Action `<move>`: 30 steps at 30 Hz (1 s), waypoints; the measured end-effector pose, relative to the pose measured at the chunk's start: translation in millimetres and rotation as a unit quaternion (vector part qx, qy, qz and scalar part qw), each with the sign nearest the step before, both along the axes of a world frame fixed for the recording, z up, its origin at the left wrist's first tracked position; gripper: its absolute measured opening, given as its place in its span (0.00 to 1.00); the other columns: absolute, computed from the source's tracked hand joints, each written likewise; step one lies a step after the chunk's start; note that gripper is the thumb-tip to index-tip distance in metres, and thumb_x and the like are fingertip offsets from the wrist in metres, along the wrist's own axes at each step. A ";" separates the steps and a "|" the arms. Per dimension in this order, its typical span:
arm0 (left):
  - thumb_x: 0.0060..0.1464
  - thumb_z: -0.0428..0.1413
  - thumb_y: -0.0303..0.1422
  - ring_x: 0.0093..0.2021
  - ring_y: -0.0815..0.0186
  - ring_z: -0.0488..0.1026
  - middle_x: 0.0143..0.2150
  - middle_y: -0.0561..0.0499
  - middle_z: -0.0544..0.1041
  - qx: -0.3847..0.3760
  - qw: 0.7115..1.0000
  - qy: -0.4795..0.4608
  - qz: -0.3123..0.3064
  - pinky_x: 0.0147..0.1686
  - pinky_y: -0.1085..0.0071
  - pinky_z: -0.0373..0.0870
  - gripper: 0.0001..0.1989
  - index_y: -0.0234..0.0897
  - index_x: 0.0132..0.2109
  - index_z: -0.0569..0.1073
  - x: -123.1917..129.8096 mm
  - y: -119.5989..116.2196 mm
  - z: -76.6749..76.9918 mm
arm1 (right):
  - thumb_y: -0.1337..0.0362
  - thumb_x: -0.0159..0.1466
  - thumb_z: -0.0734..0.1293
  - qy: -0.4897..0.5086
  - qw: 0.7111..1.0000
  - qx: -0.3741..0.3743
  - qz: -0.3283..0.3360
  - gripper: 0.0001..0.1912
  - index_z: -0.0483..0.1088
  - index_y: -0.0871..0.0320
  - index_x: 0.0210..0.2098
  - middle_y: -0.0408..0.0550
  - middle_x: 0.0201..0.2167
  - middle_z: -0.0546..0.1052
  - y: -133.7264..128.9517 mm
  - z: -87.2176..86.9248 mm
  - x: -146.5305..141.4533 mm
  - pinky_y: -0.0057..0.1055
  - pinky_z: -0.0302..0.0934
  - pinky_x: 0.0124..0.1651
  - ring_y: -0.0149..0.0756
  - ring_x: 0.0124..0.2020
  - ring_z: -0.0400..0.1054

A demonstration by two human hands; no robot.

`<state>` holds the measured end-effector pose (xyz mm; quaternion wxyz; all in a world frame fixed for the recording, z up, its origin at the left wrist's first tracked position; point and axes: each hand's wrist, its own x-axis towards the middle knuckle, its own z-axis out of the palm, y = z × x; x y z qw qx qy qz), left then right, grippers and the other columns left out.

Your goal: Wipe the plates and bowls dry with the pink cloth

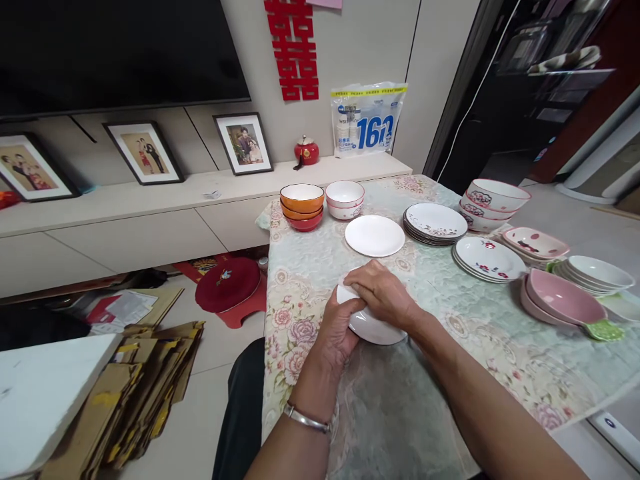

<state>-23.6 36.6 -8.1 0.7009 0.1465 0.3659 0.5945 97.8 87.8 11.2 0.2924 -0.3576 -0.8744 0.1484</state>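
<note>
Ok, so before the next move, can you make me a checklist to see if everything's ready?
1. White dish held: ok, the left hand grips its side and the right hand lies across it.
2. White dish over the tablecloth, not past the edge: ok.
3. A hand free to pick up something else: not ok, both are busy.
4. Just one dish being held, not several: cannot tell, the hands cover too much.
5. Flat white plate with nothing stacked on it: ok.
6. Orange bowls upright on the red bowl: ok.
</note>
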 end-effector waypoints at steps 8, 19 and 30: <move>0.30 0.65 0.22 0.37 0.56 0.78 0.38 0.45 0.82 -0.009 1.000 0.010 -0.001 0.41 0.61 0.72 0.30 0.34 0.47 0.75 0.4 -0.9 3.2 | 0.63 0.69 0.60 -0.035 0.982 -0.030 -0.186 0.15 0.77 0.57 0.45 0.53 0.43 0.79 14.1 -12.1 20.7 0.38 0.60 0.52 0.43 0.47 0.69; 0.31 0.64 0.21 0.35 0.61 0.76 0.37 0.48 0.81 0.005 1.000 -0.003 0.009 0.38 0.66 0.71 0.29 0.35 0.47 0.74 1.8 -1.5 3.3 | 0.63 0.70 0.59 -0.024 0.992 -0.042 -0.114 0.15 0.78 0.57 0.42 0.51 0.44 0.80 14.6 -4.3 9.4 0.39 0.58 0.53 0.42 0.46 0.70; 0.36 0.65 0.23 0.33 0.63 0.76 0.37 0.50 0.80 0.025 0.999 -0.018 0.031 0.38 0.67 0.72 0.36 0.37 0.57 0.70 9.9 -3.1 -3.5 | 0.65 0.69 0.61 0.002 0.997 0.045 -0.063 0.13 0.77 0.56 0.45 0.50 0.45 0.80 4.6 -6.6 6.8 0.39 0.59 0.53 0.43 0.48 0.68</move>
